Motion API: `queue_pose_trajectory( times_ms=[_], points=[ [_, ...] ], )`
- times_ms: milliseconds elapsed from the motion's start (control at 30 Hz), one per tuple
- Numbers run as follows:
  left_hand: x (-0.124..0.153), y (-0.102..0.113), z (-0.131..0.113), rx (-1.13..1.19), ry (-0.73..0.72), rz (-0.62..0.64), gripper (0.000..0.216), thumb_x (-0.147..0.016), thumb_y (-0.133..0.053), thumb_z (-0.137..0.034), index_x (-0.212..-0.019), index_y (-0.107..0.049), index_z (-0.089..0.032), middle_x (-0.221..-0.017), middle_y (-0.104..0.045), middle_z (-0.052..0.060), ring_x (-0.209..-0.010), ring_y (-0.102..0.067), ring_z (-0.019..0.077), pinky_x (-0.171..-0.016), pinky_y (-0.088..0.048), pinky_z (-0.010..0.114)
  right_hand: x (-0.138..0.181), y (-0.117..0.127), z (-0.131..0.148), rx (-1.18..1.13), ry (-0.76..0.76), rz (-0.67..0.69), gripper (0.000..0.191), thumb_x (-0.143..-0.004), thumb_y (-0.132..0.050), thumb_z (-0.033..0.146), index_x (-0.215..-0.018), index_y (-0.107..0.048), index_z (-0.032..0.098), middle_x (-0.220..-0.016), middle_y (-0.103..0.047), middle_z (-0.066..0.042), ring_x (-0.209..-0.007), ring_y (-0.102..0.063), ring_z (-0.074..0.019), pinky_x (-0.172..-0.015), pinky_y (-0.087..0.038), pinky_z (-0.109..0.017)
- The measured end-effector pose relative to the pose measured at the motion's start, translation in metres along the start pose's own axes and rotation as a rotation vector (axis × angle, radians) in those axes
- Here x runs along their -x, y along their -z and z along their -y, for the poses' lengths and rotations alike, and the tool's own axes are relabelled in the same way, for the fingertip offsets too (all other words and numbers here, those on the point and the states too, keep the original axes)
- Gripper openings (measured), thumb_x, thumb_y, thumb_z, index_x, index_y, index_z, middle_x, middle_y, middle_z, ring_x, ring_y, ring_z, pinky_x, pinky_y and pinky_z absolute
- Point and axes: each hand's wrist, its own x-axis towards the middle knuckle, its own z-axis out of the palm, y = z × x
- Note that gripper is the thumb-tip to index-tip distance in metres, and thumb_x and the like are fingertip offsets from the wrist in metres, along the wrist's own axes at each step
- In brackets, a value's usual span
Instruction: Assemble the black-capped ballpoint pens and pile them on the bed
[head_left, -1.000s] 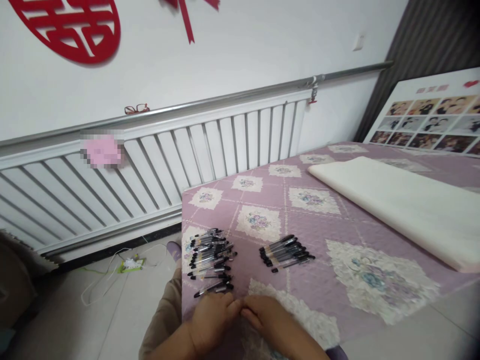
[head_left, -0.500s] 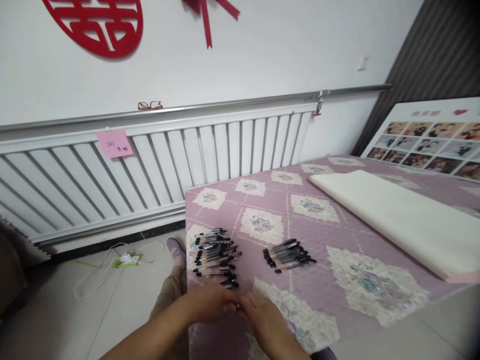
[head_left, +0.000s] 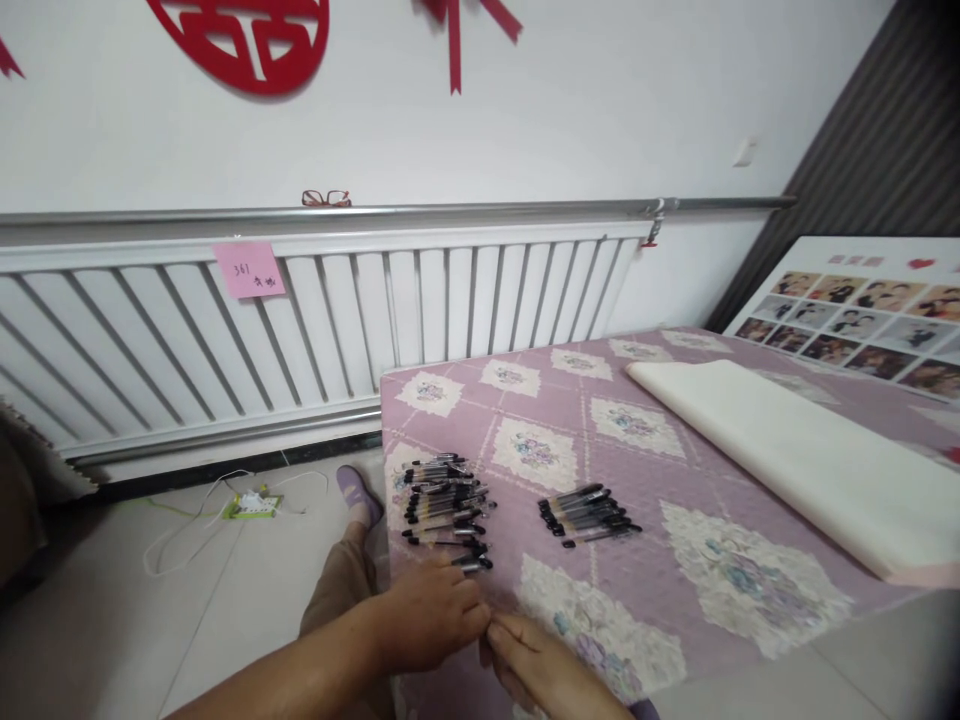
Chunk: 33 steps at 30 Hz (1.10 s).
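Observation:
My left hand (head_left: 433, 612) and my right hand (head_left: 541, 668) meet low over the near edge of the table, both closed, fingertips touching. Between them is a pen, almost wholly hidden by my fingers now; only its small dark, shiny end showed a moment earlier. Just beyond my left hand lies a loose pile of black-capped clear pens (head_left: 444, 505), its lowest pens close to my knuckles. Farther right, a smaller, neater row of similar pens (head_left: 589, 515) lies side by side on the cloth.
A purple flowered tablecloth (head_left: 480, 425) covers the table. A folded cream sheet (head_left: 780, 455) lies at the right, before a photo board (head_left: 847, 310). A white radiator (head_left: 450, 310) runs behind. At the left, a power strip (head_left: 255, 503) with cables sits on the floor.
The view has shifted slightly, so things sit further right. My hands remain together; my left hand has turned its back more towards me, and the pen's end between them is now covered.

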Motion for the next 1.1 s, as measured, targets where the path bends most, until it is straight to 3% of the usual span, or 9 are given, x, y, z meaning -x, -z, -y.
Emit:
queue_pose_trajectory(
  times_ms=[100, 200, 300, 433, 600, 700, 833, 1000, 1100],
  points=[
    [0.003, -0.004, 0.003, 0.03, 0.008, 0.051, 0.007, -0.083, -0.053, -0.018, -0.09, -0.056, -0.018, -0.081, -0.063, 0.002, -0.071, -0.059, 0.0189, -0.058, -0.038, 0.028, 0.0, -0.002, 0.007, 0.34, 0.174, -0.08, 0.03, -0.092, -0.039, 0.041, -0.084, -0.06, 0.02, -0.07, -0.062, 0.0, -0.065, -0.057, -0.0144, -0.06, -0.04, -0.024],
    [0.004, -0.008, 0.002, 0.1, 0.059, 0.098, 0.008, -0.083, -0.051, -0.019, -0.087, -0.058, -0.019, -0.083, -0.066, 0.003, -0.069, -0.062, 0.0201, -0.056, -0.04, 0.028, -0.001, -0.003, 0.008, 0.714, 0.225, -0.159, 0.016, -0.088, -0.047, 0.025, -0.095, -0.061, 0.021, -0.09, -0.07, -0.005, -0.082, -0.064, -0.0204, -0.072, -0.043, -0.028],
    [0.002, -0.014, -0.001, 0.168, 0.168, 0.189, 0.01, -0.081, -0.052, -0.016, -0.079, -0.061, -0.019, -0.077, -0.068, 0.003, -0.064, -0.063, 0.0206, -0.056, -0.043, 0.028, -0.003, -0.004, 0.0, 1.009, 0.222, -0.224, 0.007, -0.084, -0.056, 0.019, -0.089, -0.061, 0.02, -0.083, -0.072, -0.005, -0.077, -0.066, -0.0218, -0.067, -0.042, -0.028],
    [-0.001, -0.017, -0.004, 0.232, 0.286, 0.3, 0.014, -0.08, -0.052, -0.018, -0.073, -0.065, -0.019, -0.071, -0.069, 0.005, -0.06, -0.063, 0.0207, -0.054, -0.045, 0.027, -0.007, -0.005, -0.01, 1.185, 0.381, -0.279, 0.003, -0.085, -0.062, 0.021, -0.083, -0.059, 0.021, -0.077, -0.069, -0.001, -0.073, -0.064, -0.0188, -0.066, -0.04, -0.027],
    [-0.001, -0.008, 0.005, 0.526, 0.275, 0.269, 0.019, -0.086, -0.049, -0.021, -0.077, -0.066, -0.021, -0.073, -0.07, 0.0, -0.063, -0.063, 0.0155, -0.055, -0.043, 0.021, -0.008, -0.004, -0.01, 1.267, 0.52, -0.314, 0.014, -0.089, -0.058, 0.031, -0.08, -0.058, 0.021, -0.073, -0.066, 0.0, -0.071, -0.06, -0.0185, -0.065, -0.04, -0.028],
    [-0.002, -0.007, 0.008, 0.592, 0.226, 0.283, 0.02, -0.086, -0.046, -0.018, -0.079, -0.065, -0.02, -0.074, -0.07, 0.0, -0.063, -0.062, 0.0138, -0.055, -0.042, 0.02, -0.008, -0.002, -0.009, 1.27, 0.525, -0.344, 0.015, -0.09, -0.057, 0.031, -0.079, -0.057, 0.021, -0.073, -0.065, -0.001, -0.072, -0.06, -0.02, -0.066, -0.04, -0.03],
    [-0.006, -0.018, 0.003, 0.302, 0.297, 0.206, 0.02, -0.088, -0.047, -0.024, -0.079, -0.064, -0.018, -0.08, -0.069, 0.006, -0.068, -0.064, 0.0204, -0.056, -0.044, 0.026, -0.007, -0.005, -0.004, 1.152, 0.308, -0.404, 0.007, -0.087, -0.058, 0.026, -0.081, -0.057, 0.022, -0.079, -0.067, -0.003, -0.076, -0.063, -0.0216, -0.067, -0.043, -0.029],
    [0.001, -0.026, 0.002, 0.082, 0.162, 0.09, 0.004, -0.083, -0.056, -0.02, -0.082, -0.059, -0.018, -0.078, -0.065, 0.005, -0.069, -0.061, 0.0207, -0.065, -0.045, 0.032, 0.0, -0.015, 0.008, 0.679, 0.095, -0.326, 0.011, -0.086, -0.049, 0.028, -0.093, -0.055, 0.022, -0.092, -0.067, -0.004, -0.086, -0.063, -0.0204, -0.074, -0.045, -0.03],
    [0.008, -0.021, 0.002, 0.012, 0.058, -0.023, 0.004, -0.086, -0.054, -0.021, -0.084, -0.056, -0.018, -0.079, -0.063, 0.003, -0.074, -0.059, 0.0203, -0.073, -0.042, 0.034, 0.001, -0.017, 0.009, 0.322, 0.018, -0.189, 0.035, -0.09, -0.035, 0.05, -0.089, -0.055, 0.021, -0.071, -0.06, 0.0, -0.063, -0.057, -0.0154, -0.06, -0.044, -0.027]
  ],
)
